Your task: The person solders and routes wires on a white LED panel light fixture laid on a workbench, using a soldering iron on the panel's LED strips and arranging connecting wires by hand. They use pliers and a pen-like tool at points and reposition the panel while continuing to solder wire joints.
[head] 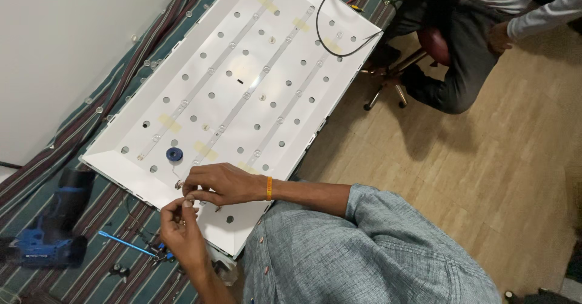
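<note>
A large white backlight panel (200, 49) with three long LED strips lies on a striped cloth. On its near end stands a small blue wire spool (174, 154); a thin wire runs from it down to my fingers. My right hand (221, 183), with an orange wristband, rests on the panel's near edge, its fingertips pinched on that wire. Just below it, my left hand (180, 225) pinches something small, close to the right fingertips; it is too small to identify.
A blue and black power drill (51, 228) lies on the striped cloth (103, 280) at the left. A thin blue tool (124, 243) and small dark parts lie near my left hand. Another person sits on a stool (433, 43) at the top right, above a wooden floor.
</note>
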